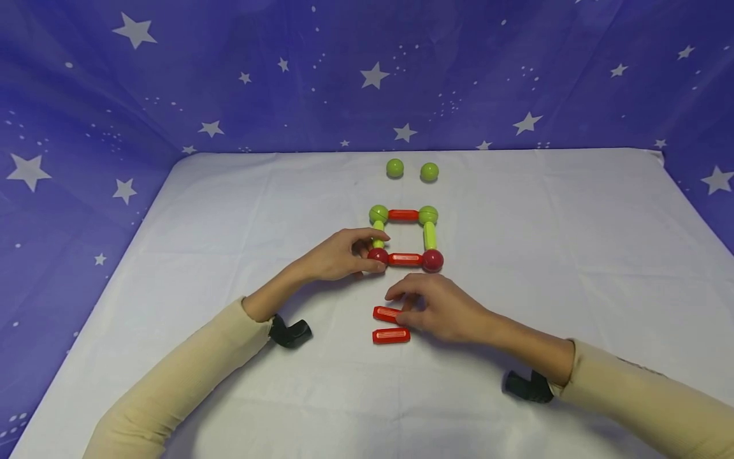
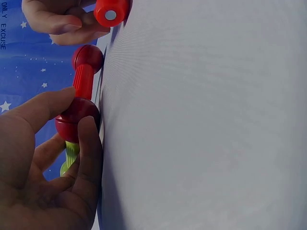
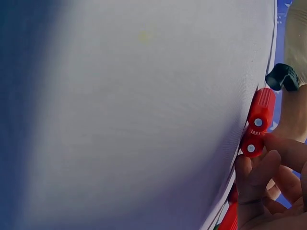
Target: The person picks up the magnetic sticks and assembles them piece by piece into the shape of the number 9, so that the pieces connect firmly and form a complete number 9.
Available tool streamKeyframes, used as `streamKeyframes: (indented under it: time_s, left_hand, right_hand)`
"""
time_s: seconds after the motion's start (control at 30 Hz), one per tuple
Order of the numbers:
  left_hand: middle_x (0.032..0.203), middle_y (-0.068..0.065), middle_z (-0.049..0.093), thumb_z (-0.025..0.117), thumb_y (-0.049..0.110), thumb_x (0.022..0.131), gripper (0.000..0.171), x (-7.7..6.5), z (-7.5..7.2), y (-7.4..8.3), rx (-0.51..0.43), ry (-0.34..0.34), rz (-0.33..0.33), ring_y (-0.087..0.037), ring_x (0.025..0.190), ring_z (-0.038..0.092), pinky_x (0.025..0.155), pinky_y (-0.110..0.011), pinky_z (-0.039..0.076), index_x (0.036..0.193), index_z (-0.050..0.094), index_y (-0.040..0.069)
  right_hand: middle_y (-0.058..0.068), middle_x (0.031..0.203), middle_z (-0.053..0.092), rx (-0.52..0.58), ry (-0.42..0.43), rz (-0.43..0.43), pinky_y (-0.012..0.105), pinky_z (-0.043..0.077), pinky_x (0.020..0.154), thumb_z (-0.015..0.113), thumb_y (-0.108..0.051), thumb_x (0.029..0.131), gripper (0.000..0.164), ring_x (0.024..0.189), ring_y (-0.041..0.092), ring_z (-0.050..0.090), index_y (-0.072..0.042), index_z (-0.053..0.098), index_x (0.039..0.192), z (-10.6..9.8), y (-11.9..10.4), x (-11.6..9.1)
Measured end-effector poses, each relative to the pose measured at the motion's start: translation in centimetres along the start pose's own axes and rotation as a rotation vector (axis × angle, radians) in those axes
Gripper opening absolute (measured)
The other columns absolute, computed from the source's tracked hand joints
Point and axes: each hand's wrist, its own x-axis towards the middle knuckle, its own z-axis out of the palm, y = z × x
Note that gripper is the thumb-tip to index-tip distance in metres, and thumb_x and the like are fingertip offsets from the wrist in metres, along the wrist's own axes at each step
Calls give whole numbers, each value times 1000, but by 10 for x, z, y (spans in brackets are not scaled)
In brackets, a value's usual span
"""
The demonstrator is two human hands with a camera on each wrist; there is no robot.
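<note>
A square of rods and balls lies on the table: two green balls at its far corners, two red balls at its near ones. At the near left corner my left hand (image 1: 343, 256) grips a red ball (image 2: 76, 120) between thumb and fingers. From it a red rod (image 1: 404, 259) runs to the other red ball (image 1: 432, 260). Closer to me, my right hand (image 1: 444, 309) pinches the right end of a loose red rod (image 1: 385, 313), low over the cloth, with its thumb on the near side. Just nearer lies a second loose red rod (image 1: 391, 336).
Two loose green balls, one left (image 1: 395, 167) and one right (image 1: 429, 171), sit beyond the square. A white cloth (image 1: 545, 255) covers the table. Behind it hangs a blue star-patterned backdrop (image 1: 321, 83). Black wrist-worn pieces (image 1: 291, 333) stick out below both sleeves.
</note>
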Motion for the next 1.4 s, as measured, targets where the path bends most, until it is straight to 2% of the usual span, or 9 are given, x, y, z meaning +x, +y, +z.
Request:
streamKeyframes:
  time_s: [0.33, 0.6, 0.77, 1.07, 1.4]
  left_hand:
    - [98, -9, 58, 76, 21, 87, 51, -1, 0, 1, -5, 2, 0, -22, 79, 58, 65, -33, 55, 133, 58, 9]
    - [97, -9, 57, 76, 21, 87, 51, 0, 0, 1, -17, -2, -7, -22, 79, 58, 65, -33, 55, 133, 58, 9]
    - [98, -9, 57, 76, 21, 87, 51, -1, 0, 1, 2, 1, -3, -21, 79, 58, 65, -32, 54, 133, 58, 9]
    - [99, -8, 57, 76, 22, 88, 51, 0, 1, 1, 20, 6, -15, -22, 83, 57, 65, -31, 53, 133, 58, 11]
    - [98, -7, 57, 76, 23, 88, 50, 0, 1, 2, 40, 10, -13, -22, 84, 55, 66, -30, 49, 133, 59, 11]
  right_hand:
    - [-4, 98, 69, 1, -15, -2, 29, 52, 77, 75, -2, 85, 25, 83, 8, 61, -5, 71, 110, 2, 1, 0]
    - [-7, 95, 68, -26, -23, 27, 30, 51, 79, 74, -4, 86, 24, 84, 7, 60, -8, 72, 110, -2, 2, -3]
    - [-10, 96, 68, -24, -38, 76, 31, 51, 80, 74, -7, 87, 24, 87, 8, 60, -11, 72, 111, -8, 5, -7]
    - [-7, 99, 67, -28, -30, 145, 32, 52, 80, 73, -5, 87, 26, 90, 12, 60, -10, 71, 113, -26, 14, -24]
    - [-6, 95, 66, -49, -14, 182, 29, 51, 73, 74, -5, 86, 28, 86, 14, 59, -9, 71, 114, -37, 17, -33]
